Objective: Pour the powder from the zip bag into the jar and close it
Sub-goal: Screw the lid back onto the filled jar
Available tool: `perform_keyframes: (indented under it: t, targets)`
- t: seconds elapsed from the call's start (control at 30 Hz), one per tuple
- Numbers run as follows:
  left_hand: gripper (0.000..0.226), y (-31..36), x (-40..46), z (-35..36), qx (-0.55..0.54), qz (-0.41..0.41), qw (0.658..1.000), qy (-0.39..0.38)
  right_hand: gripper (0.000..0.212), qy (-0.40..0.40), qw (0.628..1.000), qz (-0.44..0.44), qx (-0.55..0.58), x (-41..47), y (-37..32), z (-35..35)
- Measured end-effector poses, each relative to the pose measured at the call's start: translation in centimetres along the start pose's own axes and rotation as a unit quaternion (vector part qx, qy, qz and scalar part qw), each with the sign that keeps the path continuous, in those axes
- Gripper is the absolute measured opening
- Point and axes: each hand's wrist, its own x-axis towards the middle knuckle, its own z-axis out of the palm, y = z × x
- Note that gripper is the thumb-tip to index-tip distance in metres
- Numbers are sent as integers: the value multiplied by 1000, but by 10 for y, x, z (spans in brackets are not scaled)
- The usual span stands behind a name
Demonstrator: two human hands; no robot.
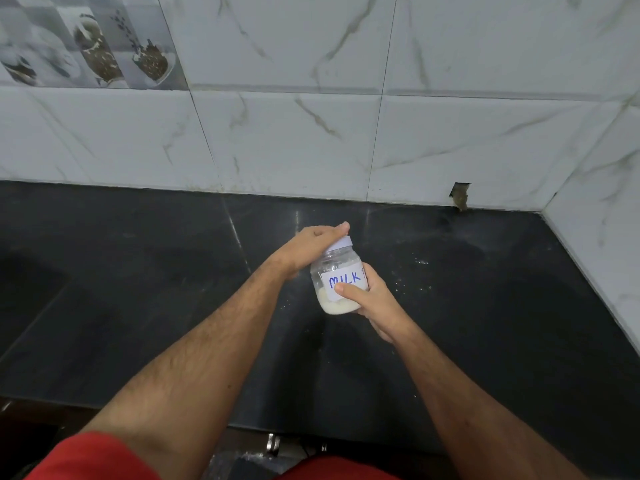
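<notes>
A clear plastic jar (337,284) is held up above the black worktop (485,306), tilted with its top leaning away toward the tiled wall (311,133). A white paper label (343,284) on the jar reads "MILK" in blue handwriting, with more letters hidden behind the fingers. White powder (337,306) fills the bottom part of the jar, below the label. A white lid (343,243) sits on the jar's mouth.

The right hand (372,304) has its grip closed round the lower body of the jar, thumb pressed across the label and the other fingers wrapped behind. The left hand (313,245) reaches over the jar from the left, its grip curled down onto the lid, fingers covering most of the lid's near side; how tightly it grasps cannot be told.

To the right of the jar, small specks of spilled white powder (420,262) lie scattered on the worktop. Further right and behind the jar, a small broken notch (460,195) shows at the foot of the wall. Up and to the left of the jar, a decorative tile (86,39) carries pictures of cups and spoons. Below the jar, at the picture's bottom edge, red clothing (93,459) is visible.
</notes>
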Motion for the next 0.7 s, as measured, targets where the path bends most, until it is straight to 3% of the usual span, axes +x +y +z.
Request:
perform_keyframes:
  t: [0.17,0.37,0.53,0.6,0.7]
  targets:
    - [41,5,3,5,-34,-26,999,7,81,-5,998,-19,-56,-2,-1,0]
    - [38,6,6,12,-41,-62,997,38,82,75,978,-49,-187,0,-5,3]
    - [44,-4,15,26,-30,-92,989,115,75,139,933,-101,-315,-6,-10,16]
    - [43,-5,14,26,-33,-91,988,120,74,136,931,-101,-322,-6,-10,17]
    - [38,1,7,17,-52,-61,994,69,75,97,962,-57,-248,-5,-10,10]
